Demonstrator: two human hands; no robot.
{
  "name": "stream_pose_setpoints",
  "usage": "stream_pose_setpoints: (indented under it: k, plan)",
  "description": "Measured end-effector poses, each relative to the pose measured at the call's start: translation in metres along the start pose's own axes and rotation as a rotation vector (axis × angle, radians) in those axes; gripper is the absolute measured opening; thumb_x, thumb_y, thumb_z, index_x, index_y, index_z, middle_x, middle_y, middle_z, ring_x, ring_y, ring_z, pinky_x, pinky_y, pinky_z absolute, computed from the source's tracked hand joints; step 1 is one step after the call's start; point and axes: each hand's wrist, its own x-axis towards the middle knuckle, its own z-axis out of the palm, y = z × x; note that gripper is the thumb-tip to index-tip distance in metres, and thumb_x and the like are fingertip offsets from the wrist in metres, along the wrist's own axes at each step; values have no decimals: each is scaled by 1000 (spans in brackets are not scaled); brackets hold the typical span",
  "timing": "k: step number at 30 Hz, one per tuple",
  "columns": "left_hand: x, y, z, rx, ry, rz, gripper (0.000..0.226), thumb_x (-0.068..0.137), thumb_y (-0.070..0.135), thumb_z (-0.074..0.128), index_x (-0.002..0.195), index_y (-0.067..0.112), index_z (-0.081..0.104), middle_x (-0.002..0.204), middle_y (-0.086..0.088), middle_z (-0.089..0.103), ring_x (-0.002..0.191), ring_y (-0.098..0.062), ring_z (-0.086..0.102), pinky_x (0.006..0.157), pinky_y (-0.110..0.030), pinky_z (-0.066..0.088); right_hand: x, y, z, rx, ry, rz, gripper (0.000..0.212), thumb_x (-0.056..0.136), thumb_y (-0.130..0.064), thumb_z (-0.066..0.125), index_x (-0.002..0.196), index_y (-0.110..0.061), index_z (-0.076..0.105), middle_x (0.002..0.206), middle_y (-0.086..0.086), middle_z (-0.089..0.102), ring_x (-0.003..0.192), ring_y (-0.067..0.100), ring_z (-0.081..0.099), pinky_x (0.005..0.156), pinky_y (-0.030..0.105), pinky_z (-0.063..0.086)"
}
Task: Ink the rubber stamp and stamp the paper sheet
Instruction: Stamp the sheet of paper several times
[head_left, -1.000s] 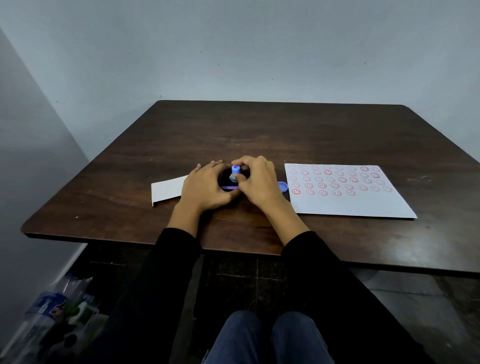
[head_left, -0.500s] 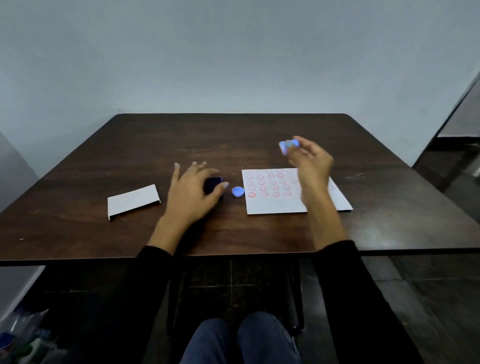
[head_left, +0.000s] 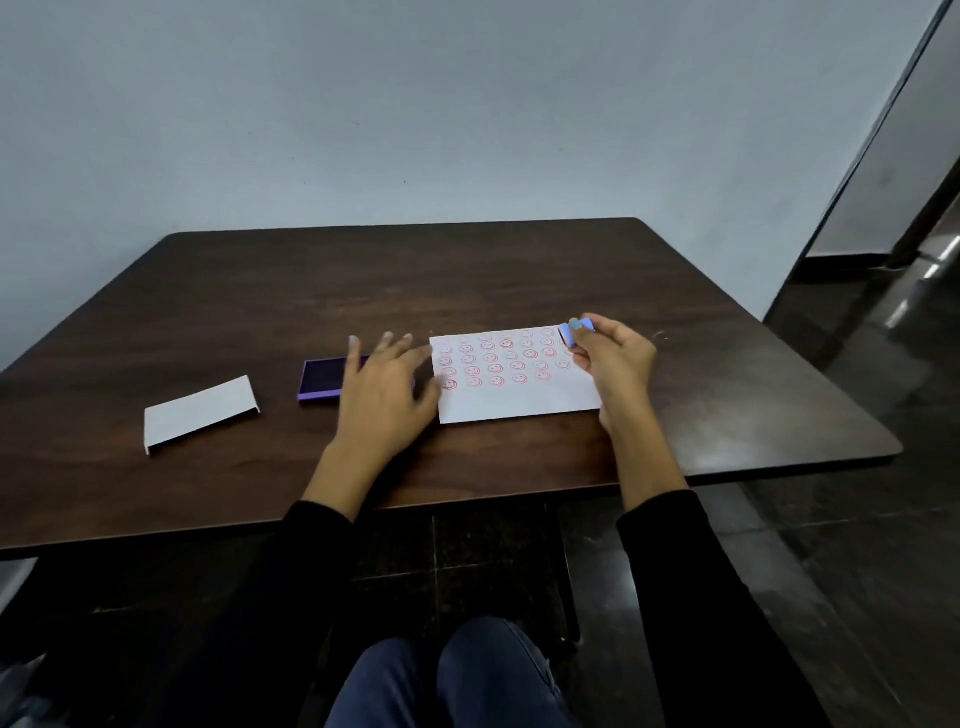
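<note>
One dark desk (head_left: 467, 275) lies bare behind one paper sheet (head_left: 519, 400), the landmark, printed with rows of red smiley marks. One white card (head_left: 200, 413) sits far left of it. One purple ink pad (head_left: 324, 379) lies just left. The left hand (head_left: 387, 395), fingers spread and holding nothing, touches the sheet's left edge. The right hand (head_left: 615, 358) pinches one blue stamp (head_left: 571, 332) over its far right corner.
</note>
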Motion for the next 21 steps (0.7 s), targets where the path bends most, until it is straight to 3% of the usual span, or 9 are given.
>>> stream_pose_setpoints:
  k: [4,8,12,17,21]
  plan:
    - [16,32,9,-105,-122,154,49,94,32,44,140,12,40,151,-10,35,144,-23,23,119,-39,8,1,7,0,-110,4,-64,27,80,-15,71,106,-10,67,90,5,73,79,9,69,73,25,57]
    - [22,42,23,-37,-201,200,44,95,21,39,137,11,43,151,-10,36,144,-25,23,119,-39,11,-6,12,-2,-227,-53,-134,25,80,-14,69,105,-11,69,86,3,72,85,15,69,90,42,55]
    - [19,39,27,-111,-237,172,41,96,20,39,136,10,46,150,-12,37,142,-25,28,116,-33,20,-9,15,-3,-286,-47,-193,25,83,-15,66,108,-10,69,86,4,72,85,15,69,90,39,55]
    - [17,37,27,-177,-237,145,41,97,23,41,135,11,47,150,-10,37,141,-22,29,114,-30,22,-13,15,-7,-367,10,-262,26,85,-14,64,110,-9,68,99,10,74,83,9,64,75,18,49]
    - [17,37,26,-199,-242,133,40,96,23,43,135,11,48,150,-9,38,141,-22,30,115,-30,22,-15,13,-7,-413,-2,-268,26,86,-11,64,111,-8,67,104,11,73,91,14,66,78,17,47]
